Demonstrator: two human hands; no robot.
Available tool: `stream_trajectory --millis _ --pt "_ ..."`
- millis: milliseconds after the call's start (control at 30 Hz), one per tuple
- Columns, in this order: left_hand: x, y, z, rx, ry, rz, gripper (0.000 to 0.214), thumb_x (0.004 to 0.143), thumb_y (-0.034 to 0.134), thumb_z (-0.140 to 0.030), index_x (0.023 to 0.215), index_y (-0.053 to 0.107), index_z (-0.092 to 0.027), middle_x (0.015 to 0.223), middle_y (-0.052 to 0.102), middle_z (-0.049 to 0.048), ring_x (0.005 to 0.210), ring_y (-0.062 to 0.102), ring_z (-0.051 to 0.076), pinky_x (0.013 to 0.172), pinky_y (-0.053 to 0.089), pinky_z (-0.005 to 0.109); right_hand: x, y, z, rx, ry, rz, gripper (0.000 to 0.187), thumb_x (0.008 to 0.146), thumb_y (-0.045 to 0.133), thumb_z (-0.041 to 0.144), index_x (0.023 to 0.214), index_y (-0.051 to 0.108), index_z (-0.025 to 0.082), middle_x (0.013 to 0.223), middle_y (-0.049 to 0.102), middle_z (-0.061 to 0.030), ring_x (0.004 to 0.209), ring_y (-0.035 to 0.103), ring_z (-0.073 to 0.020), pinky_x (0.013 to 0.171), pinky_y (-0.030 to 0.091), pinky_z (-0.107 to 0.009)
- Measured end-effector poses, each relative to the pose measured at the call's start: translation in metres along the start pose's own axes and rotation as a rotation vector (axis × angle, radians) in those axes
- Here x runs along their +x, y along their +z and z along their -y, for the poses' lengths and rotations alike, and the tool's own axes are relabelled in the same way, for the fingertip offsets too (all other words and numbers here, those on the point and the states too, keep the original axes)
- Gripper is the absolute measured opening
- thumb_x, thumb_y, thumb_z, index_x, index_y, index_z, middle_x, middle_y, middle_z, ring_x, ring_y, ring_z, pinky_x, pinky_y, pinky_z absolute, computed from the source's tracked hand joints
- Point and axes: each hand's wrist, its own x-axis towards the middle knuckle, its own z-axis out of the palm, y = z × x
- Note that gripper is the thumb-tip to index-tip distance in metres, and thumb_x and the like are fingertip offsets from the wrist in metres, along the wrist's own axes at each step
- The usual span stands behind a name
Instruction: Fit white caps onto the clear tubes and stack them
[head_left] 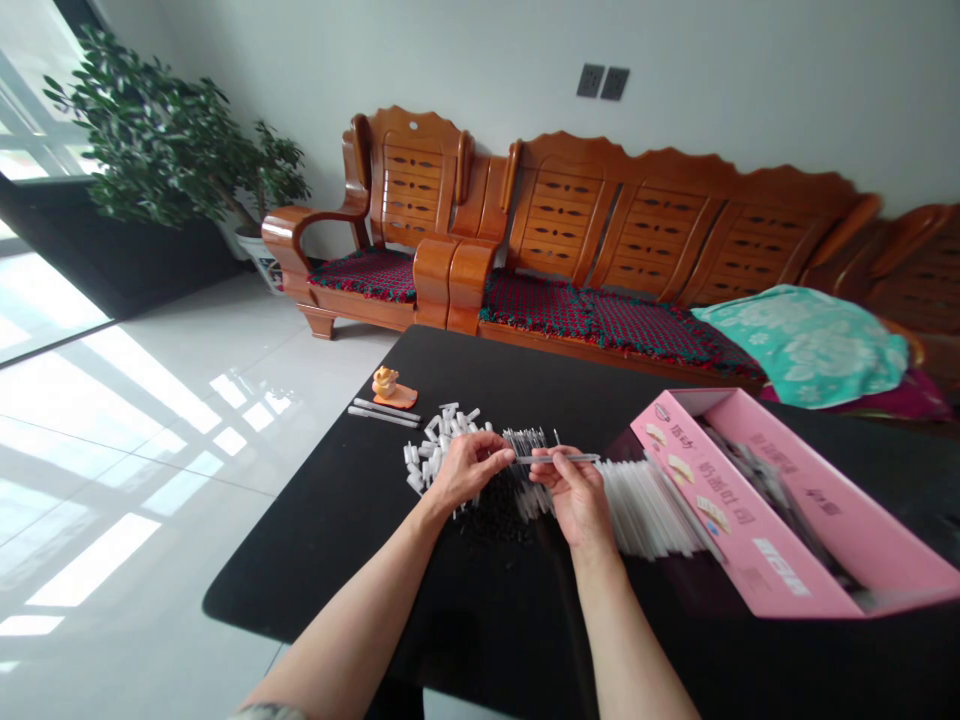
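Both hands meet over the black table around one slim pen (544, 459), held nearly level. My right hand (577, 500) pinches its clear barrel between thumb and fingers. At the pen's left end, the thumb and fingertips of my left hand (469, 470) are closed; the exact part they grip is too small to make out. White pen caps (431, 450) lie heaped beside my left hand. Thin pen refills (525, 440) lie in a row behind and below the hands. Small black pieces (495, 515) are piled beneath. Clear pen barrels (652, 510) lie side by side right of my right hand.
A pink open box (720, 500) with dark contents stands on the table's right. Two pens (386, 412) and an orange figurine (386, 382) are at the far left corner of the table (300, 580). Behind it stands a wooden sofa (555, 200) with a turquoise cloth (810, 345).
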Motion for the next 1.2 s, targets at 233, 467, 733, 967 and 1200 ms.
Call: stream_trajectory --millis 233,467,733,967,1200 --pt "0.0 0.003 0.006 0.027 -0.022 0.035 0.039 0.083 0.06 -0.049 0.073 0.068 -0.012 0.054 0.049 -0.0029 0.05 0.037 0.007 0.048 0.026 0.019 0.0 -0.001 -0.002 0.0 -0.006 0.003 0.017 0.077 0.076 0.026 0.088 0.068 0.016 0.087 0.077 -0.0078 0.066 0.073 -0.0161 0.065 0.062 -0.027" --pt "0.0 0.002 0.001 0.048 -0.023 0.003 0.033 0.078 0.066 -0.046 0.079 0.069 -0.013 0.056 0.053 -0.0027 0.051 0.04 0.007 0.05 0.031 0.019 0.0 -0.001 -0.002 -0.001 -0.001 0.002 0.017 0.077 0.076 0.027 0.088 0.068 0.017 0.088 0.077 -0.0076 0.066 0.073 -0.0161 0.064 0.062 -0.027" --pt "-0.001 -0.001 -0.002 0.12 0.037 0.02 0.033 0.084 0.061 -0.043 0.074 0.069 -0.013 0.057 0.053 -0.0017 0.052 0.042 0.008 0.05 0.03 0.019 0.001 -0.002 -0.003 -0.016 0.0 0.01 0.017 0.078 0.075 0.027 0.089 0.068 0.017 0.089 0.076 -0.008 0.066 0.073 -0.0162 0.064 0.062 -0.028" --pt "-0.001 0.003 -0.002 0.091 0.045 0.01 0.022 0.078 0.07 -0.036 0.077 0.07 -0.014 0.059 0.056 -0.0017 0.052 0.045 0.008 0.051 0.033 0.019 0.0 -0.001 -0.002 -0.031 0.001 0.009 0.016 0.079 0.074 0.026 0.089 0.066 0.016 0.088 0.076 -0.0077 0.065 0.072 -0.0152 0.064 0.061 -0.027" --pt "0.001 -0.01 0.002 -0.013 0.028 -0.235 0.029 0.082 0.064 -0.043 0.085 0.072 -0.015 0.06 0.059 -0.0002 0.05 0.042 0.008 0.047 0.031 0.02 0.001 -0.004 0.0 -0.064 -0.017 -0.068 0.023 0.079 0.073 0.031 0.095 0.067 0.015 0.072 0.07 -0.0028 0.047 0.06 -0.0097 0.043 0.05 -0.021"
